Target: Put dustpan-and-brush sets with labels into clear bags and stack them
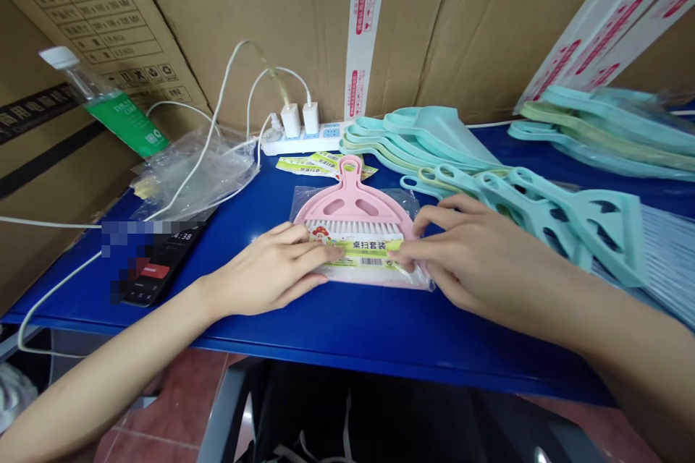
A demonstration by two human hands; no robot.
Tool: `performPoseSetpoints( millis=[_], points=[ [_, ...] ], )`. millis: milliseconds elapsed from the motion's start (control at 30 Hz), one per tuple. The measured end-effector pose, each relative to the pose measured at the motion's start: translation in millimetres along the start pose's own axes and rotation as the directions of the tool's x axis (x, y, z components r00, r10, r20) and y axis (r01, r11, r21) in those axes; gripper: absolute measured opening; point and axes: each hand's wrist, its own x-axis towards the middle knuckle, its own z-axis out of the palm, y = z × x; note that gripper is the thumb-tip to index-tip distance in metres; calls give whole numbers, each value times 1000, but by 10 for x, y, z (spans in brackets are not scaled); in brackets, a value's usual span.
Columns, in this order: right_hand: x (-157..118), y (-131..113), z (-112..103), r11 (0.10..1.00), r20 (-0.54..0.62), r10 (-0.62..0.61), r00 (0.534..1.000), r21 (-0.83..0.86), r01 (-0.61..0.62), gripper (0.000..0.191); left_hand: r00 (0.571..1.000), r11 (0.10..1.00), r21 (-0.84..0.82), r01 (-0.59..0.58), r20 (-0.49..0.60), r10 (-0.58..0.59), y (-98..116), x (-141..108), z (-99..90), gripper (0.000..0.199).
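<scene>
A pink dustpan (374,201) with a matching brush set in it lies flat on the blue table, handle pointing away from me; clear plastic wraps it. White bristles (355,227) show above a yellow-green label card (366,252) across the pan's front part. At the card's left end is my left hand (271,264), fingers together, thumb and index finger closed on its edge. My right hand (456,253) has curled fingers at the card's right end and the wrap's right edge. Whether the card is inside or on top of the plastic, I cannot tell.
Turquoise and green dustpans (428,134) are stacked behind, with turquoise brushes (565,221) at right and bagged dustpans (613,130) beyond. More label cards (309,164) lie near a power strip (326,139). Left are a phone (157,275), plastic bags (195,166), a bottle (127,123) and loose cables.
</scene>
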Motion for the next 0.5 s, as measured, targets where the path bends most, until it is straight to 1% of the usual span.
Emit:
performPoseSetpoints(
  millis=[167, 300, 500],
  points=[
    [-23, 30, -28, 997, 13, 43, 999, -63, -42, 35, 1000, 1000, -12, -1, -11, 1, -5, -2, -13, 29],
    [-15, 29, -40, 994, 10, 48, 999, -101, -46, 33, 999, 1000, -10, -16, -46, 16, -6, -3, -14, 27],
    [-33, 17, -22, 987, 27, 109, 994, -118, -105, 28, 999, 1000, 12, 18, -43, -18, -6, -17, -26, 29]
  ],
)
